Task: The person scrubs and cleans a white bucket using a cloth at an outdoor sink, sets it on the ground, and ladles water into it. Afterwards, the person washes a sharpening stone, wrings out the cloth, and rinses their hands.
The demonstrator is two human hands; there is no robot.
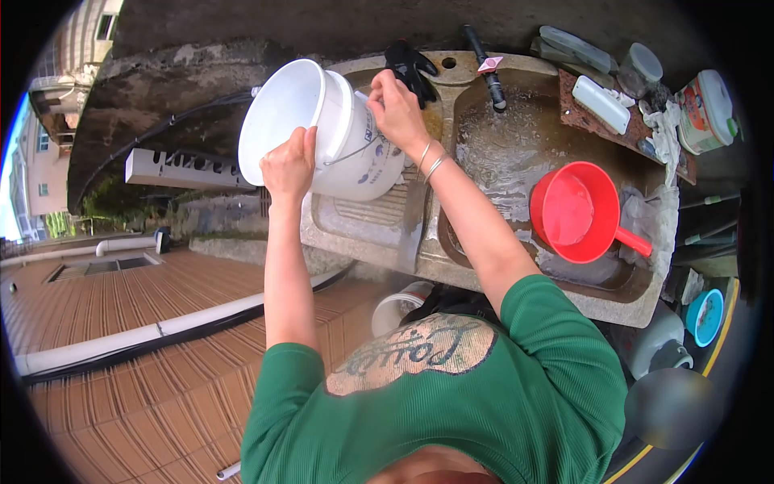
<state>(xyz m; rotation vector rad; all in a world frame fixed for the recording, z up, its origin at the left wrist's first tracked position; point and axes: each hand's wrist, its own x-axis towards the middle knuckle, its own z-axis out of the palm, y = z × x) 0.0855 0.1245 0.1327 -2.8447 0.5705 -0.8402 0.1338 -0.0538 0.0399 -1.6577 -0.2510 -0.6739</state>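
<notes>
A white plastic bucket (343,161) with dark printing is tilted over the ribbed drainboard (371,214), its mouth facing left. My left hand (289,165) is closed over the near side of its rim. My right hand (397,109) is pinched at the bucket's upper side, where the thin wire handle (353,153) runs up toward the fingers. Part of that grip is hidden. Beyond the right hand, a black glove (409,68) lies on the sink's back edge. A red dipper (572,211) sits in the water-filled stone sink (442,254), right of my right forearm.
Water runs from the faucet (487,68) into the basin. A brown board (588,105) at the back right bears a white container (601,105) and cloths. A labelled tub (705,113) stands farther right. Below are another white bucket (395,310) and a blue basin (705,317).
</notes>
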